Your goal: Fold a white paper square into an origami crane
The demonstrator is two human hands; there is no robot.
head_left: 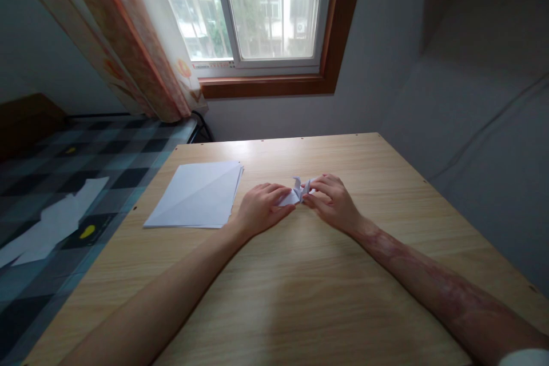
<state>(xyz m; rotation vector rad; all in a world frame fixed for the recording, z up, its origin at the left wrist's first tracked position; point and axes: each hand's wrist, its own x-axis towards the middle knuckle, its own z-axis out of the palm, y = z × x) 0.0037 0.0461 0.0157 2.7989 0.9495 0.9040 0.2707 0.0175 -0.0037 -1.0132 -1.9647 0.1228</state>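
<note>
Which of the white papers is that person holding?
The small folded paper, held in the left hand and right hand; the larger paper stack lies flat on the table, and the loose paper lies on the checked bedding.

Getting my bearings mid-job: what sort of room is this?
Probably a bedroom in a home: there is what looks like a checked bed, a flowered curtain and a window.
</note>
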